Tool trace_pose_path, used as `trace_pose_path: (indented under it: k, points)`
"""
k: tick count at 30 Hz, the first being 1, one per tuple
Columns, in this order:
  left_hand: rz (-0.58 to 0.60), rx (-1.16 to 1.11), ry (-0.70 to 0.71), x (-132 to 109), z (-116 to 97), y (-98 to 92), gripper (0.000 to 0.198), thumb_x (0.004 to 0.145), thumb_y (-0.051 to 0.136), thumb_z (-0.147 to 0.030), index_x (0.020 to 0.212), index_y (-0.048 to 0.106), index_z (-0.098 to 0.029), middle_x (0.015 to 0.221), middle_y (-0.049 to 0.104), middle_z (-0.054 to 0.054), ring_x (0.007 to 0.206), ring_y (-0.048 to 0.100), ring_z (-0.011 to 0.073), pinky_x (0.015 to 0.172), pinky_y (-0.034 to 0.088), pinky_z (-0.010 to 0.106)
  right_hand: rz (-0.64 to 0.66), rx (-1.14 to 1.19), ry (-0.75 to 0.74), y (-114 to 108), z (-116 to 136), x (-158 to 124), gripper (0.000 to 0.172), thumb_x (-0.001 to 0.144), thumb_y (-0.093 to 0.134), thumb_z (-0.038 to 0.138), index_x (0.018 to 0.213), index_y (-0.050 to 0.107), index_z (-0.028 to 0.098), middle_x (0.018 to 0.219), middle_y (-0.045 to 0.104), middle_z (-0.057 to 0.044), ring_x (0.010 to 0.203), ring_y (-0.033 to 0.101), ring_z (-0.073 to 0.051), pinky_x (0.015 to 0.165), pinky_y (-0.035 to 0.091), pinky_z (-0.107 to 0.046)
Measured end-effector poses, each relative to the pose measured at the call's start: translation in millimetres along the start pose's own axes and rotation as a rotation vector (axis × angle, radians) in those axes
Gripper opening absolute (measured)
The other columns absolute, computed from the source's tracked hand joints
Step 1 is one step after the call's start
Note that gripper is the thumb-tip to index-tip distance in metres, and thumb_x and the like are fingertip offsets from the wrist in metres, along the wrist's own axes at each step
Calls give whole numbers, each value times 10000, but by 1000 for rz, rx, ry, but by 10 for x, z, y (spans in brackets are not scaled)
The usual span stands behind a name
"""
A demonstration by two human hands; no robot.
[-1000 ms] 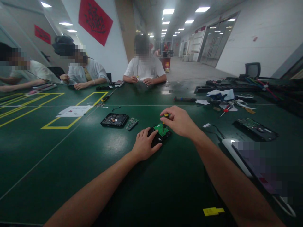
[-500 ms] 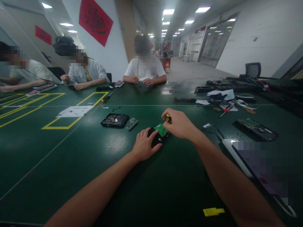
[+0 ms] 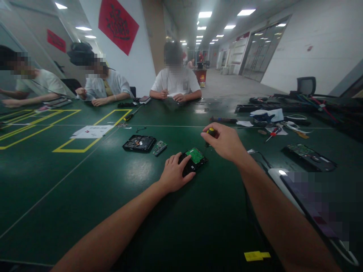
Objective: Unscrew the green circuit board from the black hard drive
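Observation:
A black hard drive (image 3: 198,163) with a green circuit board (image 3: 194,155) on top lies on the green table (image 3: 85,196). My left hand (image 3: 175,173) rests on its near left corner, fingers pressed down on it. My right hand (image 3: 224,141) is closed round a small screwdriver (image 3: 210,133) with a yellow and black handle, held just above and to the right of the drive.
An opened hard drive (image 3: 138,143) and a loose circuit board (image 3: 159,147) lie to the left. Another drive (image 3: 309,155), cables and tools (image 3: 272,132) sit at the right. Three people sit along the far side. A yellow label (image 3: 256,255) lies near the front edge.
My right hand has lifted the screwdriver off the circuit board and moved it up and to the right. My left hand has stayed on the drive.

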State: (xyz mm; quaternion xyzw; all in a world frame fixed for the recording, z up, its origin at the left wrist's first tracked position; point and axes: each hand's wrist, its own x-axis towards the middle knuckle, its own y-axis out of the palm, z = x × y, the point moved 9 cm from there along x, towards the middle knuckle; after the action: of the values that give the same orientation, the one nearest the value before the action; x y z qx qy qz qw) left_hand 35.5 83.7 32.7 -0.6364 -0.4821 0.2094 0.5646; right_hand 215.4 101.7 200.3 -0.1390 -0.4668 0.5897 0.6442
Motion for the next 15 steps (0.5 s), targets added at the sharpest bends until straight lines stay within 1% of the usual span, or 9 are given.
trace_pose_path:
  k: [3,6,8,10,12,14,15]
  points:
    - [-4,-10,14,-2,-7,4,756,956,681,-579,1618,407,-338,1664,346,156,1488,360,442,1172,353,650,11,-3,-3,7,-2,13,296,995,589,437,1119,746,219,946,745,-77,819,640,-219,767,460,-364]
    - [-10,-11,76,-2,-60,-7,714,963,698,-519,1603,432,-350,1715,256,134,1537,287,439,1205,320,648,19,-11,-51,23,32,22,354,1024,552,417,1281,698,224,1091,741,-102,919,653,-238,841,479,-381]
    - [2,-11,122,-4,-100,-9,656,977,692,-476,1582,463,-366,1724,234,112,1543,277,426,1213,316,644,22,1,-67,34,29,26,360,1039,526,404,1308,676,217,1136,721,-119,980,656,-250,879,490,-393]
    - [17,-10,152,-6,-128,-14,580,992,680,-445,1543,511,-379,1718,241,97,1537,288,416,1211,321,644,35,51,-30,60,-29,32,367,1051,498,422,1297,663,206,1117,702,-124,926,670,-237,835,516,-381]
    - [23,-7,164,-9,-145,-28,516,1000,673,-431,1500,560,-371,1702,261,98,1530,299,414,1208,325,645,62,122,34,106,-115,34,384,1054,482,461,1286,648,204,1073,686,-109,786,669,-199,727,533,-349]
    - [27,-6,166,-10,-155,-40,488,1004,667,-428,1480,579,-364,1690,276,99,1524,306,413,1208,327,644,87,173,77,154,-179,33,385,1047,488,486,1271,638,212,1024,679,-84,682,650,-168,646,532,-326]
    - [30,-7,164,-10,-158,-43,486,1005,665,-429,1479,578,-366,1686,282,97,1522,308,412,1209,327,645,93,183,88,170,-199,33,380,1043,494,492,1261,638,215,1002,678,-74,655,644,-160,630,533,-322]
